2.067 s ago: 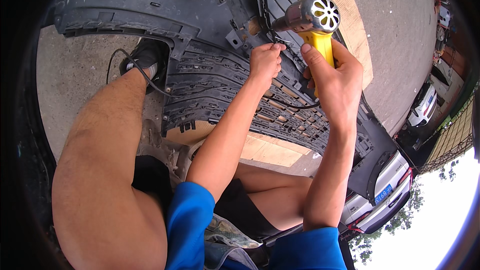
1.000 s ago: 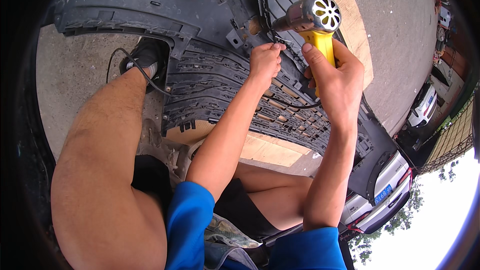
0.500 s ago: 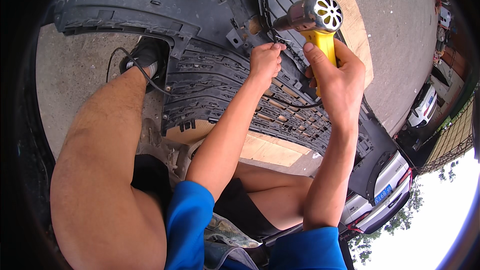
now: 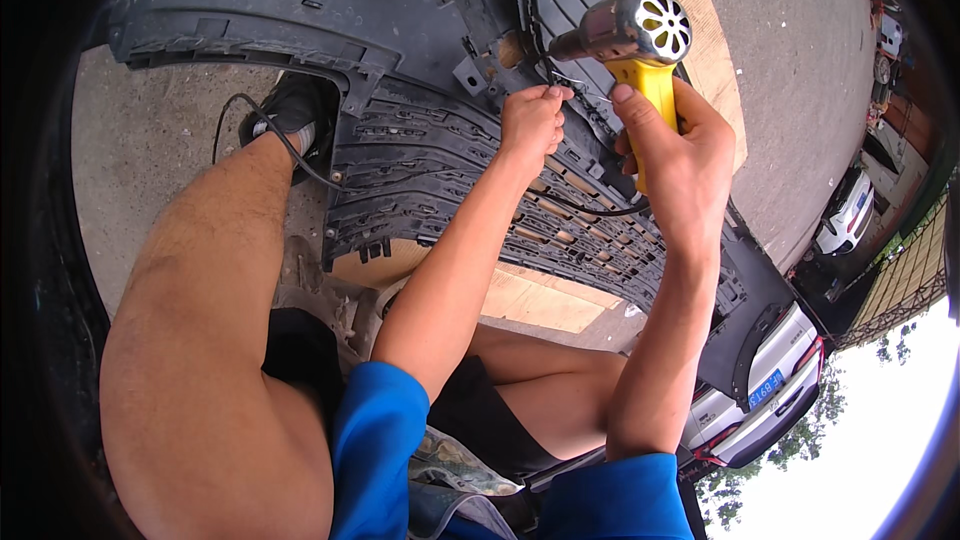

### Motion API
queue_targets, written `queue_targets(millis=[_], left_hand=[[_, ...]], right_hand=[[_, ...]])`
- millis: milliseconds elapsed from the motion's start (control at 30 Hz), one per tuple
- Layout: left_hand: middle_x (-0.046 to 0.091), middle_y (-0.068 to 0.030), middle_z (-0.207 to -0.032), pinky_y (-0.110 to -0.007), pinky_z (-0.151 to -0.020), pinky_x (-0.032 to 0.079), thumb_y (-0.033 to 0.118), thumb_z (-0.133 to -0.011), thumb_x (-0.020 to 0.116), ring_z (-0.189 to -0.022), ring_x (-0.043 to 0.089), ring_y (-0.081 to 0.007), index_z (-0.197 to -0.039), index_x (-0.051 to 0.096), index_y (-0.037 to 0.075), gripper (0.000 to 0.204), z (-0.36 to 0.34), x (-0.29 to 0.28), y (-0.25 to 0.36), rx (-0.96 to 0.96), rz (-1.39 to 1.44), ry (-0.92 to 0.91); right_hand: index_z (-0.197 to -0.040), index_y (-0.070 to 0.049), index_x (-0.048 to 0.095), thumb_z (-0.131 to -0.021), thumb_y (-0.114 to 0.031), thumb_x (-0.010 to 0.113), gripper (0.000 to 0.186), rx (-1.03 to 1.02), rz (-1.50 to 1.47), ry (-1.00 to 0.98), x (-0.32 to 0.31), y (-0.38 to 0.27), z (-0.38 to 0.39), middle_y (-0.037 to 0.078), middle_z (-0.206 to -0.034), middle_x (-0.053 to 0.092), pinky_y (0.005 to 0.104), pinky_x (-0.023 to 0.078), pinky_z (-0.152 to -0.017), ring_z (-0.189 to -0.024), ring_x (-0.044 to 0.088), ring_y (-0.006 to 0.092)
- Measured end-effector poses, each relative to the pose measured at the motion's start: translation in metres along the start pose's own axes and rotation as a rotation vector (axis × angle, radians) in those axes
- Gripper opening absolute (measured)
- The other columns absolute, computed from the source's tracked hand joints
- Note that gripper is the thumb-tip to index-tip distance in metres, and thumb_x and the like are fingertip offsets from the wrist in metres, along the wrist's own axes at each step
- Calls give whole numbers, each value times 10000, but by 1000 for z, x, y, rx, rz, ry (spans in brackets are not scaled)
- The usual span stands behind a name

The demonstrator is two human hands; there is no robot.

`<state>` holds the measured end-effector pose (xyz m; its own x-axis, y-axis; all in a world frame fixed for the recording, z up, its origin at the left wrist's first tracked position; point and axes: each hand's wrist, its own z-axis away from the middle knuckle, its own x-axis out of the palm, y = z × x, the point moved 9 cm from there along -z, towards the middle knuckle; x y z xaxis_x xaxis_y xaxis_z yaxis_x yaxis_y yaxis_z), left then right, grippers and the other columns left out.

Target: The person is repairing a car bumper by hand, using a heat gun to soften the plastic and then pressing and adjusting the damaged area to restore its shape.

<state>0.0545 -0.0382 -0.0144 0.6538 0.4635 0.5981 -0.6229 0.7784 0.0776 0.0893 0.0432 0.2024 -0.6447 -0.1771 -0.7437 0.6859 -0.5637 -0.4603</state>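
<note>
My right hand [image 4: 675,145] is closed around the yellow handle of a heat gun [image 4: 635,25] with a metal barrel and slotted end cap. Its nozzle points left at a seam in a large dark-grey plastic car bumper [image 4: 250,0], just above my left hand [image 4: 530,125]. The fingers of that hand are pinched at the seam, near some thin pale strands; what exactly they grip is too small to make out. A black cord [image 4: 600,208] runs from the gun's handle across the slatted part of the bumper and loops beside my left foot.
Cardboard [image 4: 540,300] lies under the bumper on concrete ground [image 4: 760,60]. My bare legs frame the lower view, with the left foot inside a bumper cut-out. At right stand a white car [image 4: 750,380], a smaller-looking white car [image 4: 845,215] and assorted clutter by a wall.
The heat gun and my right hand have edged slightly to the right over the last two seconds. My left hand stays where it was.
</note>
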Motion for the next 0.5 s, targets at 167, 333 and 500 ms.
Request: queue_targets(millis=[167,333,500], left_hand=[[418,32,-624,-223,-381,209,175,-1001,503,-443,312,-46,-961,608,17,194,1,1,0,-7,-1,10],[421,30,-625,-222,-381,210,177,-1003,498,-444,315,-48,-963,609,16,199,0,0,-2,-4,0,7],[419,29,-624,-220,-383,212,177,-1007,487,-447,315,-50,-968,608,14,206,0,2,-2,-9,10,5]], right_hand=[[-984,32,678,-877,-255,710,307,40,-55,-24,0,-2,2,23,-688,608,221,427,-503,-572,552,72],[-970,29,683,-875,-258,711,304,21,-45,1,-2,-3,1,27,-700,617,223,433,-506,-576,559,76],[-967,27,685,-874,-258,713,301,22,-43,6,-3,-2,0,25,-701,616,222,434,-504,-580,563,76]])
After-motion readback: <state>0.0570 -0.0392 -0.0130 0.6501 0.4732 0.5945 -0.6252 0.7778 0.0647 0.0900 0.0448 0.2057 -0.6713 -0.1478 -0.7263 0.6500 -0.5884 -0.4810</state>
